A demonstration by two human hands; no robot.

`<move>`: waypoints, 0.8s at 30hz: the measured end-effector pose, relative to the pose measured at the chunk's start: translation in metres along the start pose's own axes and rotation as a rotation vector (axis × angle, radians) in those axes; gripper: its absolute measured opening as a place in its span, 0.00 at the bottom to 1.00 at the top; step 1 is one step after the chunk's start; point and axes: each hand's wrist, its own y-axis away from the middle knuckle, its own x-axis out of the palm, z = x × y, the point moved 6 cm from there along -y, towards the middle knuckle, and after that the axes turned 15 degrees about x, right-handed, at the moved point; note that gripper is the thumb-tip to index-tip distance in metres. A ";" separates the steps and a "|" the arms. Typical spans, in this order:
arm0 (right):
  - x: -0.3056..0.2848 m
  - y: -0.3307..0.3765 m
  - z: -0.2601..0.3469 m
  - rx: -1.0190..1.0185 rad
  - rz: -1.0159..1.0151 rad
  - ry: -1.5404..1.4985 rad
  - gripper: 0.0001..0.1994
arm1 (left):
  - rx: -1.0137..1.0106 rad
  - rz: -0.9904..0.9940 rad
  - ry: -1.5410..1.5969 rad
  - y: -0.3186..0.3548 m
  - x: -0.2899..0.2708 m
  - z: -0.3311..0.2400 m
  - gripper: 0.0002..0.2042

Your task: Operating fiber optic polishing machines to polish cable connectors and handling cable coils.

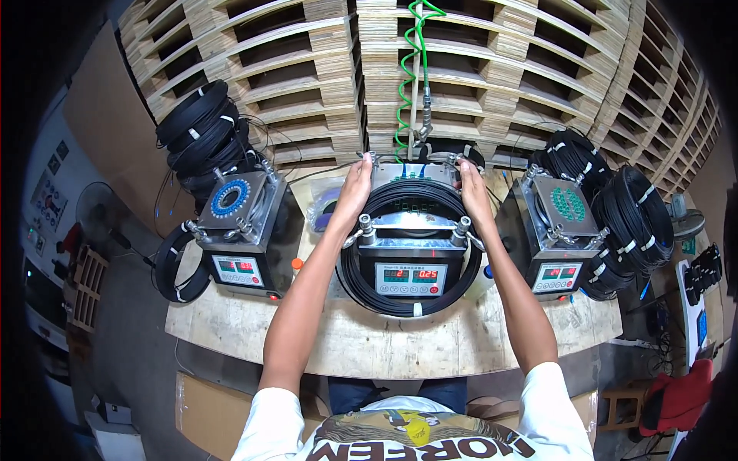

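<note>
Machine in the middle [407,280]: it stands on the tabletop [369,349] straight in front of you, a flanking machine on either side. Your left hand [356,187] is at its back left corner and your right hand [473,192] at the back right, both partly curled by the corner clamps; how tightly either one grips, I can't tell. Reaching both corners together probably keeps the pressure even.

Now the black cable coil [380,306], looped around the front, its upper part lying across the top and its lower part below the lit panel. Likely it's there because its ends are fixed into this machine, and the panel stays readable through the loop.

Over to the left machine [237,269]: a blue ring of connectors [231,197] sits in its top plate. The right machine [552,277] carries green connectors [569,203] instead.

Containers: an orange-capped bottle [297,265] by your left forearm, a blue-capped bottle [483,284] by your right, contents unclear. Behind the left forearm, a clear bag [323,207] shows something purple inside.
</note>
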 end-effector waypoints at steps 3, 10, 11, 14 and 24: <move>-0.002 0.000 -0.001 0.005 0.003 0.017 0.27 | -0.002 -0.018 0.001 -0.002 0.002 0.004 0.41; 0.002 0.010 0.013 -0.092 -0.024 -0.052 0.26 | 0.007 -0.057 -0.074 -0.003 -0.003 0.008 0.41; 0.001 0.010 0.013 -0.088 -0.038 -0.065 0.25 | 0.043 -0.098 -0.101 -0.004 -0.005 0.006 0.40; 0.001 0.009 0.013 -0.087 -0.039 -0.064 0.25 | 0.034 -0.072 -0.057 -0.003 -0.004 0.005 0.39; -0.001 0.004 0.006 -0.094 -0.020 -0.029 0.23 | 0.065 -0.020 -0.035 -0.004 0.000 0.005 0.39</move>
